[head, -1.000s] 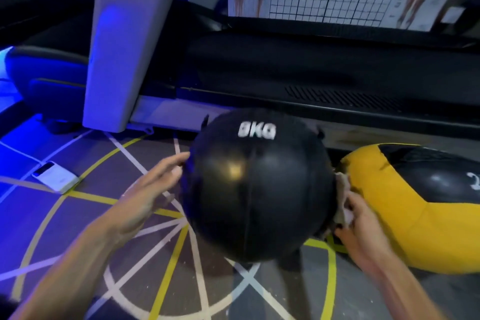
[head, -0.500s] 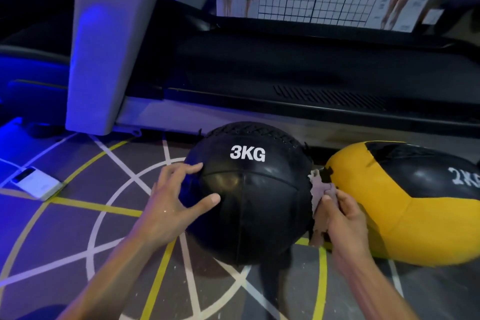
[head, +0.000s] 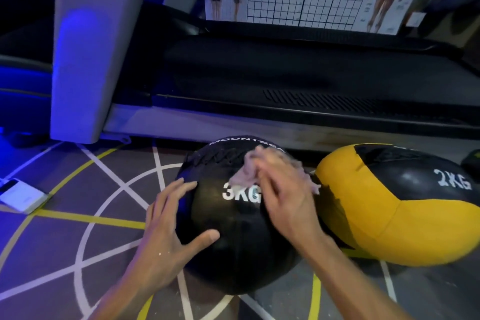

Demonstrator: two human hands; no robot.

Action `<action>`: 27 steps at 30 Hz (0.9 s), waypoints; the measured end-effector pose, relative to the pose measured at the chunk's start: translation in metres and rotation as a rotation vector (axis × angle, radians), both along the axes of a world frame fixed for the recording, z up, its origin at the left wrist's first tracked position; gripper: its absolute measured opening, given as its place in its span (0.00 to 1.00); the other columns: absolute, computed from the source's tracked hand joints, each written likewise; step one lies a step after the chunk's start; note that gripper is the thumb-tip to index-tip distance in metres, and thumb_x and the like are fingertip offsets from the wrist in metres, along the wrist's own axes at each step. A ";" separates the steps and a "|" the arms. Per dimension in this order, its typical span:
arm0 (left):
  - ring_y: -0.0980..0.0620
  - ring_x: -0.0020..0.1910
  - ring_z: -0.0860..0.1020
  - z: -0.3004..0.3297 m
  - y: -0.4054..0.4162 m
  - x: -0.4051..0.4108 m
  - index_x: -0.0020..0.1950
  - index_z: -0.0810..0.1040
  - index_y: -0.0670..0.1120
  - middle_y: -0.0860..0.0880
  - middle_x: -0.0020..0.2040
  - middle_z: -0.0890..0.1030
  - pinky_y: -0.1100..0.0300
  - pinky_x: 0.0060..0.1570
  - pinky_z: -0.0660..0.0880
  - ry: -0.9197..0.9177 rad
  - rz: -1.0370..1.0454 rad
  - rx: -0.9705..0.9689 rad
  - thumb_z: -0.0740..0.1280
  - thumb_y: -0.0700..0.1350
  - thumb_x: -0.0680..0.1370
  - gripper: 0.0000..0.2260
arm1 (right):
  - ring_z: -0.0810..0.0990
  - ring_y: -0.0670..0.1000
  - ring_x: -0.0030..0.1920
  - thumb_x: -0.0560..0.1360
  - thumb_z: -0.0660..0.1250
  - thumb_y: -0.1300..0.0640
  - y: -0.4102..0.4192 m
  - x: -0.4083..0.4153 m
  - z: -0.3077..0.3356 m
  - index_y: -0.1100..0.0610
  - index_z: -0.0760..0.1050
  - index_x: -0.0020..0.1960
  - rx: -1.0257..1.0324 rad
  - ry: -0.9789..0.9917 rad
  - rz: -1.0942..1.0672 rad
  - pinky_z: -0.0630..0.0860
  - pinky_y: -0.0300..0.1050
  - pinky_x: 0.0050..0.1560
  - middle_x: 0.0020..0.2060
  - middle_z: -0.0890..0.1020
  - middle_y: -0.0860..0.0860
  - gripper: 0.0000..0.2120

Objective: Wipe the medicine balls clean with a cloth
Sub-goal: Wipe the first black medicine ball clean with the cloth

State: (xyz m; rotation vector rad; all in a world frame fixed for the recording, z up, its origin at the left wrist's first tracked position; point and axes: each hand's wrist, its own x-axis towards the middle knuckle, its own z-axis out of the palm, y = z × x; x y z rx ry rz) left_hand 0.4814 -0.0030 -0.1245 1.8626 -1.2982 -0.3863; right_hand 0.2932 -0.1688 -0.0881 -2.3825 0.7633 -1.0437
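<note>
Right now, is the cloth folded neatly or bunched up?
Bunched up: the cloth lies crumpled under the right hand on the black ball.

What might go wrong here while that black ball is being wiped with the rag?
The round black 3KG medicine ball sits on the floor, steadied only by the left hand spread on its side; a hard swipe might roll it into the yellow-and-black 2KG ball. The small pinkish cloth under the right hand is bunched, so patches may get missed.
</note>
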 end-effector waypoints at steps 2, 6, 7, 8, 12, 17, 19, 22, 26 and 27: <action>0.59 0.75 0.58 -0.002 0.005 -0.005 0.76 0.62 0.68 0.71 0.77 0.56 0.54 0.69 0.60 -0.009 0.005 -0.011 0.72 0.72 0.65 0.41 | 0.76 0.47 0.69 0.84 0.62 0.55 -0.024 0.002 0.011 0.51 0.79 0.69 0.209 -0.006 -0.237 0.70 0.42 0.69 0.68 0.80 0.46 0.15; 0.62 0.74 0.58 -0.004 0.016 -0.015 0.74 0.64 0.69 0.69 0.77 0.57 0.55 0.67 0.62 -0.034 -0.003 -0.037 0.73 0.72 0.64 0.40 | 0.79 0.54 0.67 0.85 0.60 0.54 -0.046 0.016 0.033 0.47 0.79 0.68 0.457 0.175 -0.366 0.72 0.46 0.66 0.66 0.81 0.46 0.15; 0.63 0.73 0.58 -0.006 0.020 -0.015 0.73 0.65 0.69 0.68 0.77 0.58 0.57 0.66 0.63 -0.041 0.004 -0.049 0.74 0.72 0.63 0.40 | 0.79 0.53 0.66 0.85 0.60 0.54 -0.036 0.025 0.038 0.47 0.79 0.68 0.401 0.238 -0.306 0.72 0.47 0.66 0.67 0.80 0.45 0.15; 0.63 0.73 0.59 -0.009 0.025 -0.015 0.73 0.65 0.70 0.67 0.76 0.60 0.58 0.65 0.64 -0.045 0.014 -0.060 0.75 0.72 0.63 0.40 | 0.78 0.52 0.65 0.85 0.60 0.55 -0.020 0.034 0.042 0.47 0.79 0.67 0.322 0.272 -0.210 0.71 0.48 0.68 0.68 0.79 0.43 0.15; 0.59 0.73 0.63 -0.020 0.045 -0.014 0.71 0.67 0.70 0.62 0.75 0.63 0.64 0.67 0.62 -0.060 0.029 -0.091 0.74 0.76 0.62 0.39 | 0.76 0.51 0.55 0.80 0.58 0.62 0.035 0.053 0.048 0.50 0.77 0.51 0.048 0.408 0.156 0.72 0.57 0.61 0.56 0.81 0.46 0.11; 0.56 0.72 0.62 -0.031 0.062 -0.023 0.70 0.64 0.72 0.64 0.74 0.60 0.51 0.65 0.67 -0.071 0.017 -0.090 0.73 0.76 0.63 0.38 | 0.79 0.55 0.54 0.75 0.54 0.53 0.064 0.071 0.049 0.49 0.78 0.49 -0.086 0.559 0.272 0.73 0.56 0.55 0.50 0.83 0.48 0.14; 0.53 0.68 0.63 -0.031 0.062 -0.027 0.69 0.61 0.73 0.65 0.69 0.60 0.46 0.65 0.70 -0.088 0.015 -0.040 0.73 0.77 0.61 0.40 | 0.77 0.55 0.52 0.71 0.60 0.52 0.086 0.084 0.038 0.47 0.77 0.46 -0.203 0.698 0.311 0.68 0.52 0.51 0.46 0.81 0.45 0.08; 0.56 0.67 0.63 -0.031 0.064 -0.030 0.67 0.62 0.74 0.68 0.70 0.59 0.46 0.62 0.72 -0.116 -0.005 -0.071 0.73 0.77 0.62 0.37 | 0.77 0.49 0.60 0.72 0.60 0.55 0.087 0.068 0.030 0.45 0.78 0.52 -0.174 0.553 0.343 0.65 0.47 0.67 0.56 0.80 0.41 0.12; 0.57 0.73 0.60 -0.028 0.064 -0.032 0.69 0.66 0.74 0.67 0.75 0.58 0.48 0.63 0.68 -0.081 -0.014 -0.096 0.73 0.77 0.63 0.36 | 0.79 0.42 0.65 0.77 0.64 0.57 0.066 0.009 0.028 0.45 0.75 0.70 -0.013 0.240 0.064 0.72 0.47 0.72 0.70 0.77 0.40 0.22; 0.55 0.74 0.61 -0.028 0.065 -0.032 0.69 0.67 0.73 0.65 0.75 0.59 0.47 0.65 0.67 -0.067 -0.016 -0.098 0.74 0.76 0.63 0.36 | 0.81 0.43 0.62 0.78 0.64 0.57 0.062 -0.006 0.027 0.48 0.75 0.71 0.022 0.202 -0.020 0.75 0.45 0.68 0.69 0.78 0.42 0.22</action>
